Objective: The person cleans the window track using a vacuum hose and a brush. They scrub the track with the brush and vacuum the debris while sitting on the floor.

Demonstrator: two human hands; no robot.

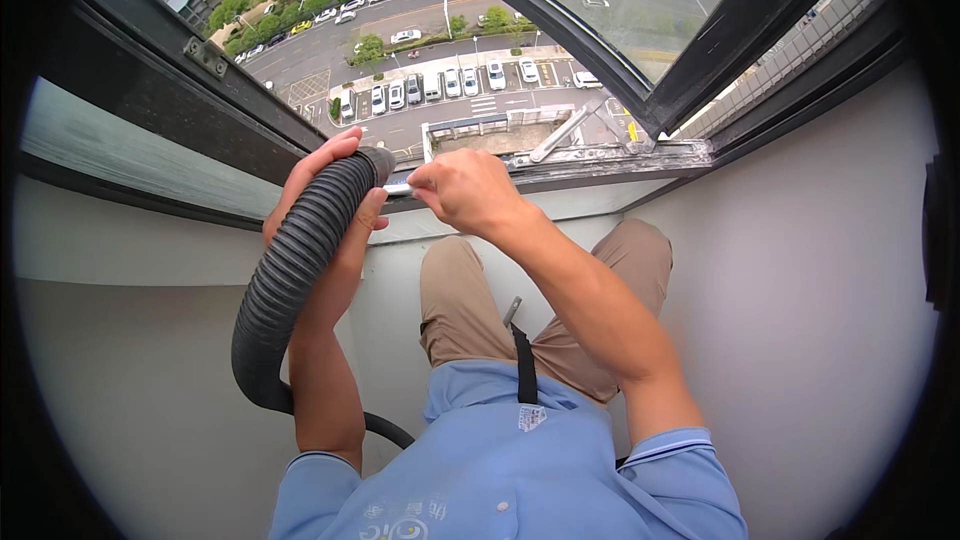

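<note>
My left hand (363, 219) is wrapped around the end of a black corrugated vacuum hose (300, 262). The hose's grey end piece (382, 163) points at the lower rail of the window frame (555, 178). Between thumb and fingers, my right hand (469, 191) pinches a thin white-handled tool (398, 188), beside the hose end at the sill. Its working end is hidden, so I cannot tell what kind of tool it is. To the right of my right hand, a metal friction stay (564, 133) links the rail to the open window sash (651, 101), and whitish dirt marks the rail there.
The open sash tilts outward at the upper right. Past the opening lies a long drop to a car park (465, 82) and road. A fixed frame post with a metal latch keeper (206, 58) stands at left. White walls (795, 277) close in both sides. The hose trails behind my left arm.
</note>
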